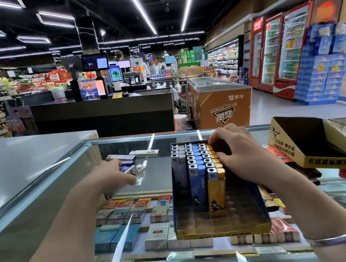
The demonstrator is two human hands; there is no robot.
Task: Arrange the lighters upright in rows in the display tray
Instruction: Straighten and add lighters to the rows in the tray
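Note:
A cardboard display tray (pixel 224 230) stands on the glass counter in the middle. Upright lighters (pixel 197 168) fill its far left part in rows: grey, blue and yellow ones. My right hand (pixel 238 154) rests on the yellow row, fingers curled over the lighter tops at the tray's right side. My left hand (pixel 111 178) is left of the tray and grips loose lighters (pixel 133 169), white and blue ones. A few more loose lighters (pixel 143 152) lie flat on the glass beyond it.
An empty yellow-and-black lid box (pixel 308 141) lies to the right on stacked goods. Cigarette packs (pixel 135 213) show under the glass counter top (pixel 43 211). A checkout desk (pixel 104 115), a freezer (pixel 222 103) and drink fridges stand beyond.

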